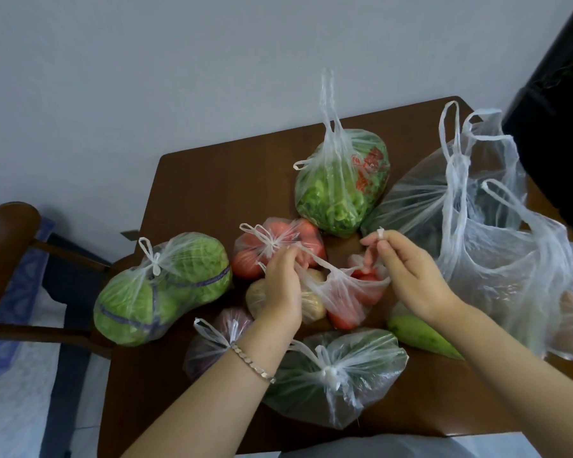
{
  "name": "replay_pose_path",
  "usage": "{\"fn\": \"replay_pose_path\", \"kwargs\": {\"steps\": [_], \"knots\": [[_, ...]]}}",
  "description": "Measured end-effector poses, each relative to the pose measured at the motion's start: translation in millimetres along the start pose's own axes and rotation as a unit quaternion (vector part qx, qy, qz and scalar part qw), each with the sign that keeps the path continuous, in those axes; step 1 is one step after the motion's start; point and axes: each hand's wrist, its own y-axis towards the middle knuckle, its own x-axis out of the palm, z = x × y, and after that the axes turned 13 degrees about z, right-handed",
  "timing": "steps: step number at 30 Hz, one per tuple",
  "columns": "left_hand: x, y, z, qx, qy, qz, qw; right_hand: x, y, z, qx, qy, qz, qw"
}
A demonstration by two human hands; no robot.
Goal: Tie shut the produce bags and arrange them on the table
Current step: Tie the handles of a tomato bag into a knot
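A clear bag of red vegetables (351,299) lies open in the middle of the brown table (212,180). My left hand (283,285) pinches one of its handles, and my right hand (401,272) pinches the other handle, raised a little. Knotted bags lie around it: cabbage (166,285) at the left, tomatoes (272,246) behind my left hand, dark greens (338,371) in front, a purple one (212,345) under my left wrist. A bag of leafy greens (341,186) stands at the back with its handles up.
Large loose plastic bags (477,233) are heaped at the right, with a pale green gourd (420,335) sticking out beneath them. A potato bag (308,302) lies under my left hand. A wooden chair (10,252) stands left of the table. A black object (553,127) rises at the right.
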Motion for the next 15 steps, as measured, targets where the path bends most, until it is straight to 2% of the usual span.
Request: {"fn": "replay_pose_path", "kwargs": {"steps": [3,6,9,12,15], "knots": [[1,-5,5,-0.031,-0.063,-0.052,0.996,4,5,4,-0.033,-0.059,0.019,0.998],[3,-20,4,0.041,-0.017,-0.119,0.992,9,9,6,-0.012,-0.082,0.025,0.996],[4,-30,1,0.099,0.035,-0.188,0.976,14,8,6,0.038,-0.039,0.028,0.998],[3,-33,-5,0.178,0.123,-0.219,0.952,16,8,4,0.103,0.025,0.058,0.993],[3,-37,-9,0.151,0.098,-0.203,0.962,13,8,5,0.141,0.046,0.054,0.987]]}}
